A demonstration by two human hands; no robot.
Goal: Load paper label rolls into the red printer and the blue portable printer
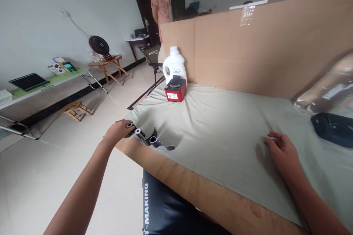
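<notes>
My left hand (118,133) is at the left corner of the cloth-covered table, its fingers closed around a small black roll (130,125) with a pale core. Right beside it lies a second black roll (138,132), its white core facing me. Farther right, a third black roll (153,140) has a loose dark strip (168,147) trailing over the cloth. My right hand (282,152) hovers at the right over the cloth, casting a shadow, with fingers loosely bent and apart and nothing in them.
A red and black box-shaped printer (175,90) stands before a white jug (175,62) at the back. Behind runs a tall cardboard panel (242,51). A dark object (332,128) and a plastic-wrapped bundle (328,84) lie right. A person (160,3) stands beyond.
</notes>
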